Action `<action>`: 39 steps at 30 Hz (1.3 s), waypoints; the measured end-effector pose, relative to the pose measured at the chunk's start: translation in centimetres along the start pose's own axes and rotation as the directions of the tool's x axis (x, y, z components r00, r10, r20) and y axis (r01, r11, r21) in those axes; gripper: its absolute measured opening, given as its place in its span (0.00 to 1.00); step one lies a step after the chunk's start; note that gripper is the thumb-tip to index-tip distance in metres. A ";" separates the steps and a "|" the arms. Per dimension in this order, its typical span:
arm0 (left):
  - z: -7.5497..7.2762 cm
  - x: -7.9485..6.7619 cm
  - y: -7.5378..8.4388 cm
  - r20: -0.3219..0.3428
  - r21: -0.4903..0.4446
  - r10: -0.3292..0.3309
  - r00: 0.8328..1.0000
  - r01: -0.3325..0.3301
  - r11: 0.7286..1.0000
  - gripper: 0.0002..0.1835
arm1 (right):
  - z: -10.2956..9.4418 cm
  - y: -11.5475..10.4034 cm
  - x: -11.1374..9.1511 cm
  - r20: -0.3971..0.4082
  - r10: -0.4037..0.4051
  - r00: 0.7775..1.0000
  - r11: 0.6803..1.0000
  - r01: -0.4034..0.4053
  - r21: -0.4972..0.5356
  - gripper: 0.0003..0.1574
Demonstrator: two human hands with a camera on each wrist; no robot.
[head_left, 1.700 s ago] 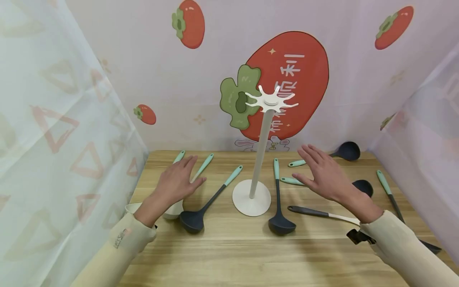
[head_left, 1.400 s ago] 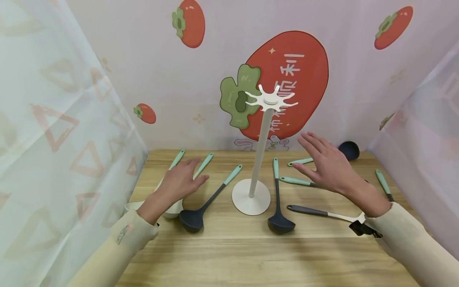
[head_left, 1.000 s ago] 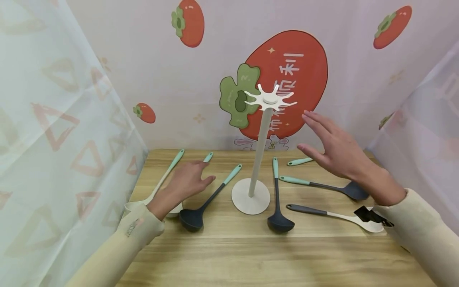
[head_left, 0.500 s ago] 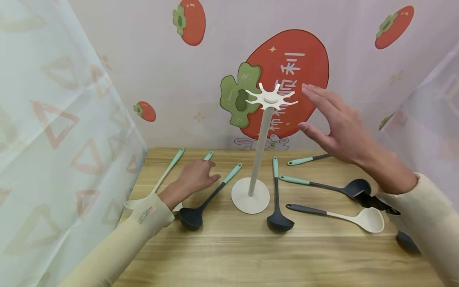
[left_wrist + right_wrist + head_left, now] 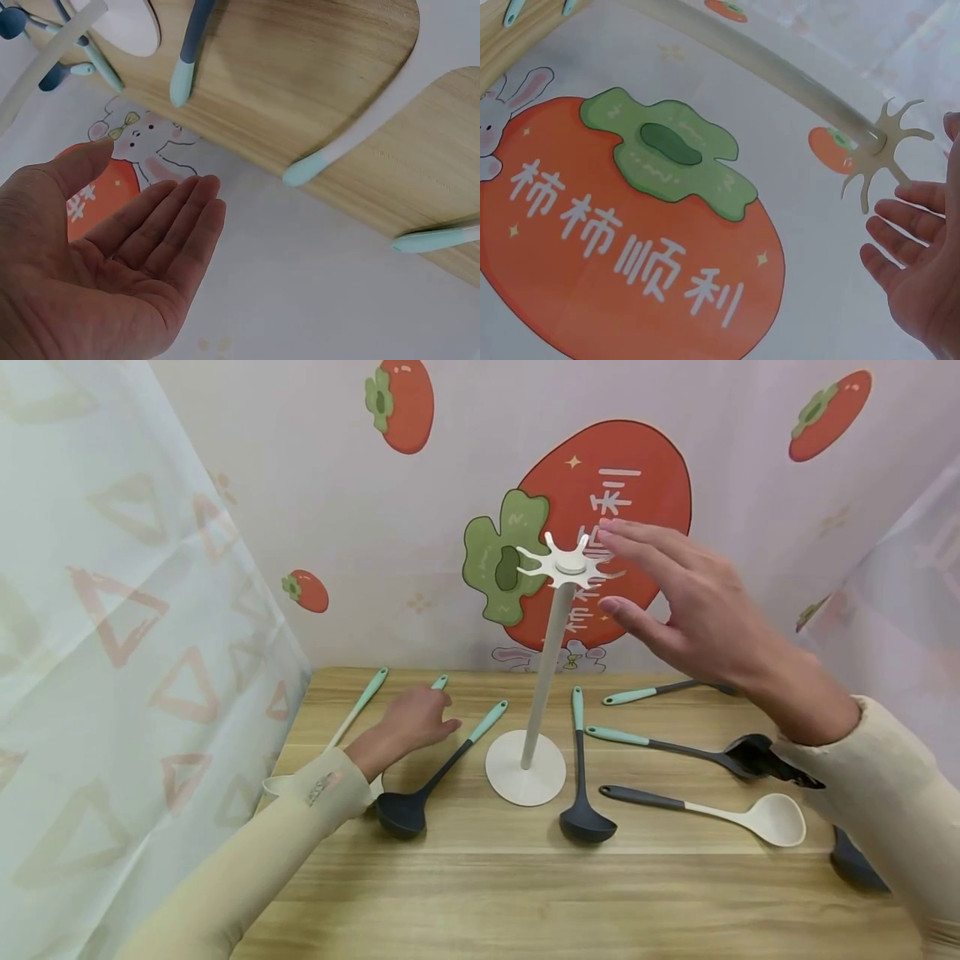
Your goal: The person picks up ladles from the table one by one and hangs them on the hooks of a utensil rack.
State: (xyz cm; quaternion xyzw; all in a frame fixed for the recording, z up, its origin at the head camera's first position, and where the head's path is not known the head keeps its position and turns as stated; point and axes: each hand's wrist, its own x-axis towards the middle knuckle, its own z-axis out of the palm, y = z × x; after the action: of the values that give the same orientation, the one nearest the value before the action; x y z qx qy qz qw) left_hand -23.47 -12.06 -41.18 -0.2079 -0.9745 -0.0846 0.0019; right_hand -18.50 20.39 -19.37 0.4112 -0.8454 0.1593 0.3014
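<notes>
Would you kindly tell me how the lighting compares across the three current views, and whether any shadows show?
Head view: brightest, with soft shadows on the wooden table; left wrist view: dimmer, the left hand looking dull; right wrist view: also dim, the right hand cut off by the frame.

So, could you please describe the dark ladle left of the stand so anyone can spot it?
Find the white stand on the wooden table. Left of its base, the dark ladle lies slanted, its mint handle end towards the back. Unlike the white-shafted utensils farther left, its bowl and shaft are dark.
</notes>
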 end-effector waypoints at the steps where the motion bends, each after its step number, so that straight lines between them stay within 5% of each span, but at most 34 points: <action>1: 0.1 0.1 0.0 0.007 -0.004 0.004 1.000 -0.004 1.000 0.19 | 0.1 -0.1 0.1 0.001 -0.003 1.000 1.000 0.003 0.003 0.38; 12: 0.7 1.4 0.2 0.042 -0.021 0.013 0.999 -0.012 1.000 0.26 | 0.9 -0.9 1.1 -0.012 -0.054 0.998 0.998 0.055 0.036 0.34; 26: 2.4 2.7 0.8 0.203 -0.003 -0.030 0.979 0.032 0.999 0.17 | 1.6 -1.1 1.6 0.000 -0.091 0.996 0.996 0.091 0.022 0.28; 39: 4.1 3.0 1.4 0.157 0.077 0.070 0.985 -0.083 0.994 0.14 | 2.1 -0.9 1.7 -0.041 -0.114 0.993 0.991 0.116 0.061 0.25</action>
State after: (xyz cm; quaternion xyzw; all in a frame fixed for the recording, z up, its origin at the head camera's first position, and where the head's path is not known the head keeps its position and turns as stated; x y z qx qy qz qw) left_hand -25.53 -8.88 -44.88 -0.2509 -0.9657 -0.0275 -0.0614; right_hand -19.41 17.76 -19.90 0.4654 -0.8090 0.1762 0.3129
